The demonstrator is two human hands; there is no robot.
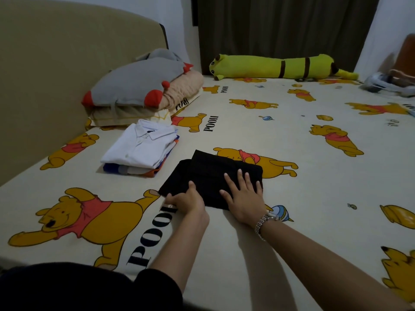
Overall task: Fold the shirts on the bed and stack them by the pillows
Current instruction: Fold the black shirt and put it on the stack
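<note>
black folded shirt (211, 178) on bed sheet (292, 198), beside shirt stack (140, 151) | left hand (186, 202) pinches near edge; right hand (243, 198) fingers spread flat on top | soft, light, likely unfolds; lift from underneath both sides

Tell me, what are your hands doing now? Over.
Left hand grips black shirt's edge; right hand flat on it. Folded stack by pillows. Path clear.

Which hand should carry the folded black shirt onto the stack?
Probably left. The left hand already grips the black shirt at its near-left edge, on the stack side; the right hand just presses flat.
</note>
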